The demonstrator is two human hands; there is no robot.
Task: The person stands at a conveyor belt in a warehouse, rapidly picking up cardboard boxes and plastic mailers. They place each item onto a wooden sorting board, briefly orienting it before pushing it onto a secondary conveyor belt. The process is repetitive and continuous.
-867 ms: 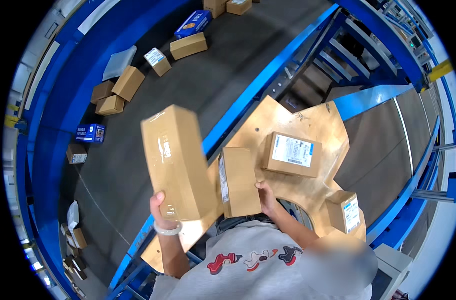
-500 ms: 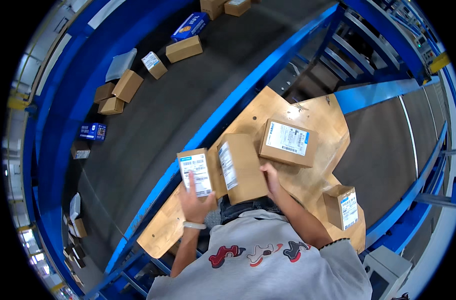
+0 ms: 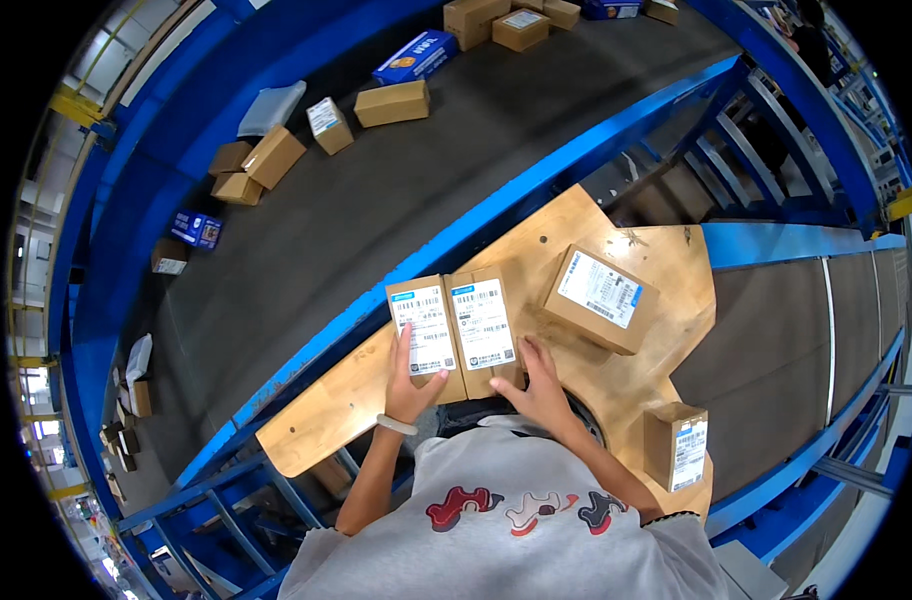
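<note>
Item one, left carton (image 3: 421, 330): brown, white label facing up; positioned at the near edge of the counter (image 3: 341, 412), in front of the person. Whether it bore on the wood could not be told.

Item two, right carton (image 3: 484, 328): brown, likewise labelled; stood flush against item one, long sides touching.

Hands, a pair. The left hand (image 3: 413, 388), fingers moderately spread, held the left carton at its left side and near edge; a pale wristband (image 3: 396, 425) circled the wrist. The right hand (image 3: 536, 388), thumb and fingers parted, held the right carton at its near right corner.

Also on the counter: a labelled box (image 3: 601, 302), set askew to the right and farther off; a smaller box (image 3: 675, 447), near right.

Beyond, far and left: a dark conveyor belt (image 3: 466, 165), which carried assorted parcels, among them a blue box (image 3: 415, 58) and a whitish pouch (image 3: 272, 108).
</note>
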